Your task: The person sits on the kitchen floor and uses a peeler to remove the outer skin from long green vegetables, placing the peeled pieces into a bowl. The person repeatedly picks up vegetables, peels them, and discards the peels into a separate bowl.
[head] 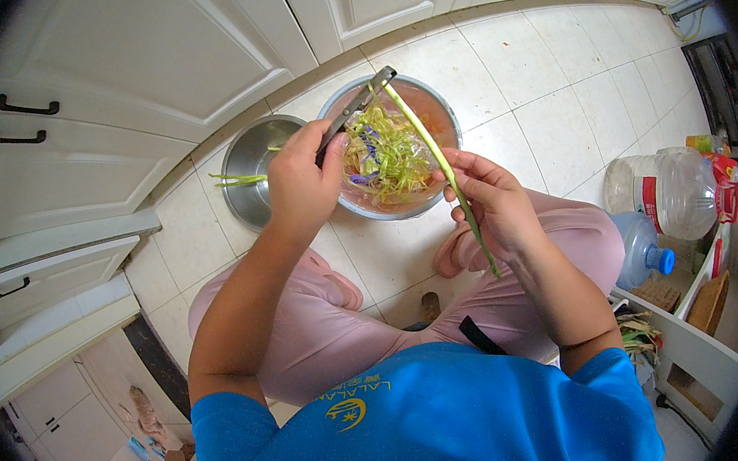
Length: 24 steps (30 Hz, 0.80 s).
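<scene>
My left hand (305,173) grips the dark handle of a metal peeler (355,105), held slantwise over a round basin. Its head meets the upper end of a long green stalk (425,135), probably an asparagus spear. My right hand (488,197) holds this stalk partway along between thumb and fingers. The stalk is pale at the upper end and darker green towards its narrow lower tip. Green peelings (396,159) lie on clear plastic in the basin (453,118). Left of it, partly hidden by my left hand, a stainless steel bowl (245,152) holds some thin green stalks (243,178).
White cabinets (156,58) with dark handles line the far and left sides. Pale tiles (549,109) cover the floor. A large clear plastic bottle (678,193) and a blue water jug (637,253) stand at right, beside an open drawer or rack (702,346). My knees flank the basin.
</scene>
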{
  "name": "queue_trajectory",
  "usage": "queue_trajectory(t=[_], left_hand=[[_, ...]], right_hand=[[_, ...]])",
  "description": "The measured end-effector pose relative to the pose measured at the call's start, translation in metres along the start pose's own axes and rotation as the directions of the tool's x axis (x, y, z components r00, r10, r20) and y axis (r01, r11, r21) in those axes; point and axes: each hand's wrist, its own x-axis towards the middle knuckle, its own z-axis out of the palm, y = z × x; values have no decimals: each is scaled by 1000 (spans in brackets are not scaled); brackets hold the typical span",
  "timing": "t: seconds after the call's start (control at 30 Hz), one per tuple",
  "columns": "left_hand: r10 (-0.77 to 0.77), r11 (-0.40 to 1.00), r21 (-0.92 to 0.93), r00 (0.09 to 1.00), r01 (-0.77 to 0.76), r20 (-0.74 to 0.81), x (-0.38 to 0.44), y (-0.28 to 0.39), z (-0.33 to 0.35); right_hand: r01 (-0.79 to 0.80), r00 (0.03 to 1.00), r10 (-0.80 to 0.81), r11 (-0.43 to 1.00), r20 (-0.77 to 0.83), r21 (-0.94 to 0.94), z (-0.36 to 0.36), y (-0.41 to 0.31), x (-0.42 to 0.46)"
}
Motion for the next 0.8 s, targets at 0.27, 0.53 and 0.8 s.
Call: queue_trajectory(t=[0.27,0.53,0.8], left_hand=[[17,998,-62,996,-12,84,-17,4,11],[62,993,-117,967,-34,246,-39,20,22],[67,988,-149,985,-43,159,-29,16,15]], right_hand=[[17,1000,-17,999,-5,35,0,-1,0],[25,999,-21,996,-47,82,-2,2,5],[27,999,-24,996,-36,87,-3,0,4]])
